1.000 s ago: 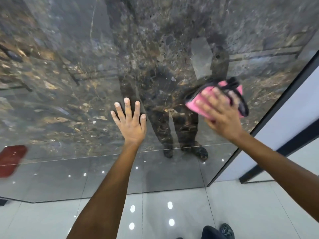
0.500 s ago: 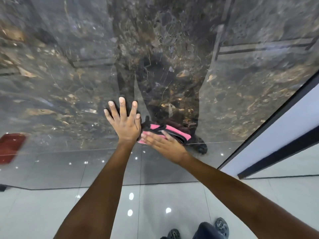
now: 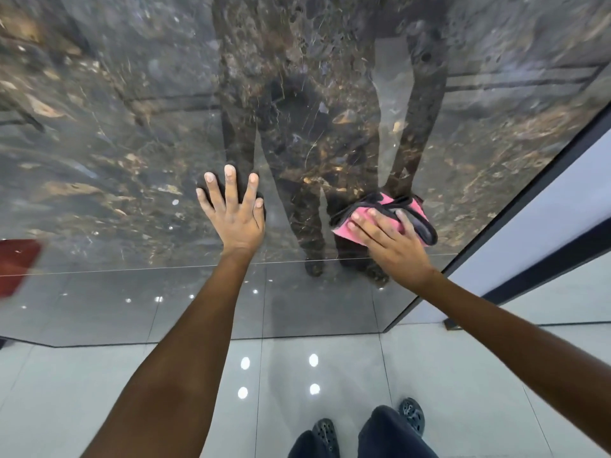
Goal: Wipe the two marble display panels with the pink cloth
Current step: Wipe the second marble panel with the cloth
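A large dark marble display panel (image 3: 132,133) with brown and gold veins stands upright in front of me and fills most of the view. My left hand (image 3: 235,213) lies flat against it, fingers spread and straight. To the right, my right hand (image 3: 388,239) presses the pink cloth (image 3: 386,209) with its black edging onto the panel's lower part, fingers laid straight over the cloth. Only one panel is clearly visible.
A black frame edge (image 3: 515,206) bounds the panel on the right, with a white wall (image 3: 545,233) and dark skirting behind. Glossy pale floor tiles (image 3: 99,391) lie below, with my feet in dark shoes (image 3: 325,434). A red shape (image 3: 16,262) is reflected at far left.
My right hand swept the cloth from upper right down to beside my left hand, then back right along the panel's lower part. My left hand stayed flat on the panel.
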{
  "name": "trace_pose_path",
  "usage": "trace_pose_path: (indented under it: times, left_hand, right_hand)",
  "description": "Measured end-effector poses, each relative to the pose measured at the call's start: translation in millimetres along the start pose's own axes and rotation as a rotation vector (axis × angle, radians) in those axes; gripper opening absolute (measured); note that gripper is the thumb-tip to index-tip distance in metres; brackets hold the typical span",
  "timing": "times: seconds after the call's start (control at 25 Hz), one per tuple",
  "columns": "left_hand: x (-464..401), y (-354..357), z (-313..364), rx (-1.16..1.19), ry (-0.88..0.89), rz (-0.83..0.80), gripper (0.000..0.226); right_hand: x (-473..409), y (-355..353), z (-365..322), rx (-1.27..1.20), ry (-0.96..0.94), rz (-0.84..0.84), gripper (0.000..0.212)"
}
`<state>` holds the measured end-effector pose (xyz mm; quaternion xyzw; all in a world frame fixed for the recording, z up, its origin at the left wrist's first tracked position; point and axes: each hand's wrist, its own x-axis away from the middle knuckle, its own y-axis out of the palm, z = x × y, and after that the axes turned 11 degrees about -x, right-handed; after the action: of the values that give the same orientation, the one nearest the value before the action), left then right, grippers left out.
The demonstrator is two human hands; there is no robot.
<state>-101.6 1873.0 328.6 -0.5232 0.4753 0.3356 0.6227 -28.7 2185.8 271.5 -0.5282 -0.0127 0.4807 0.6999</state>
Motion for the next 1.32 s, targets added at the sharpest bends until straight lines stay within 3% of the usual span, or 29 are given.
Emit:
trace_pose_path:
  times: [0.08, 0.16, 0.2, 0.28, 0.32, 0.4, 0.44, 0.52, 0.64, 0.72, 0.8, 0.92, 1.0, 1.04, 1.08, 1.16, 1.24, 1.32]
  left_hand:
    - [-1, -4, 1, 0.000, -0.011, -0.034, 0.050]
    - [-1, -10, 0, -0.005, 0.003, -0.092, 0.051]
    - [-1, -16, 1, 0.004, -0.003, -0.130, 0.052]
    - [-3, -31, 11, 0.055, -0.089, -0.202, 0.050]
    - [-7, -39, 21, 0.100, -0.167, -0.219, 0.047]
    - [-30, -51, 45, 0.214, -0.278, -0.184, 0.043]
    - [-51, -56, 57, 0.246, -0.274, -0.140, 0.042]
    - [-107, -60, 80, 0.290, -0.218, -0.049, 0.042]
    - [-171, -62, 96, 0.301, -0.141, 0.037, 0.044]
    - [-178, -55, 95, 0.183, -0.085, 0.050, 0.047]
    - [-171, -46, 89, 0.088, -0.021, 0.073, 0.052]
    - [-170, -43, 86, 0.076, -0.016, 0.079, 0.055]
    - [-171, -44, 88, 0.078, -0.010, 0.096, 0.055]
    - [-170, -42, 87, 0.080, -0.009, 0.104, 0.055]
    - [-168, -42, 86, 0.089, -0.013, 0.105, 0.055]
    - [-167, -41, 85, 0.104, -0.010, 0.109, 0.056]
    - [-168, -42, 86, 0.105, -0.008, 0.104, 0.057]
    - [-172, -44, 85, 0.090, 0.007, 0.088, 0.058]
  right_hand:
    - [15, 14, -14, 0.034, -0.170, -0.050, 0.091]
    - [56, 41, -21, 0.030, -0.493, -0.317, 0.114]
    - [63, 41, -13, 0.013, -0.500, -0.347, 0.120]
    - [45, 14, 13, -0.066, -0.361, -0.179, 0.122]
    - [26, -9, 27, -0.096, -0.278, -0.095, 0.118]
    - [-16, -66, 56, -0.084, -0.078, 0.057, 0.089]
    - [-36, -88, 70, -0.050, 0.048, 0.147, 0.078]
    - [-64, -114, 84, -0.019, 0.188, 0.237, 0.077]
    - [-59, -109, 78, 0.114, -0.147, 0.035, 0.090]
    - [-54, -120, 93, 0.129, -0.250, -0.030, 0.091]
    - [-77, -163, 128, 0.081, -0.146, 0.170, 0.082]
    - [-140, -249, 185, 0.063, 0.213, 0.522, 0.075]
    - [-172, -271, 195, 0.022, 0.438, 0.688, 0.074]
    - [-177, -264, 188, 0.026, 0.430, 0.715, 0.071]
    - [-172, -245, 175, 0.064, 0.320, 0.661, 0.067]
    - [-140, -193, 142, 0.164, -0.106, 0.335, 0.064]
    - [-116, -184, 135, 0.190, -0.354, 0.037, 0.068]
    - [-129, -212, 157, 0.114, -0.297, 0.163, 0.066]
